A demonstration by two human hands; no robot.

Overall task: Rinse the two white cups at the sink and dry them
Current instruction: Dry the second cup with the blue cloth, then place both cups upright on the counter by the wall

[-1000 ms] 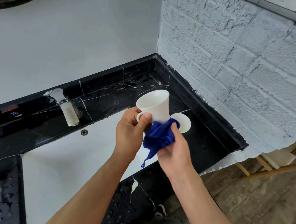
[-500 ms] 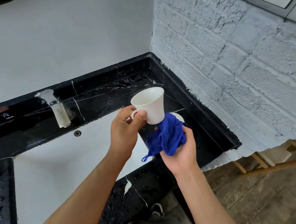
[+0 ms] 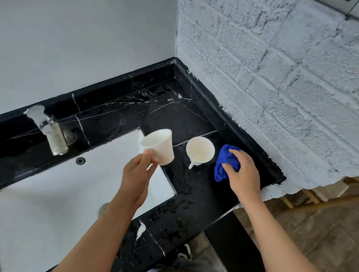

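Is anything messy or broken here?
A bit messy: water drops lie spattered on the black counter in front of the standing cup, and a white chip or smear marks its front edge. Neither that cup nor the held cup looks broken.

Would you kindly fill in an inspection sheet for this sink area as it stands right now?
Surface: black marble counter, water droplets near the front edge.
Job's things: held cup over the white sink corner; second cup upright on the counter; blue cloth.
Clutter: nothing seen.
Grippers: left hand pinches the held cup; right hand grips the cloth on the counter.
Cables: nothing seen.
Surroundings: tap, white brick wall.
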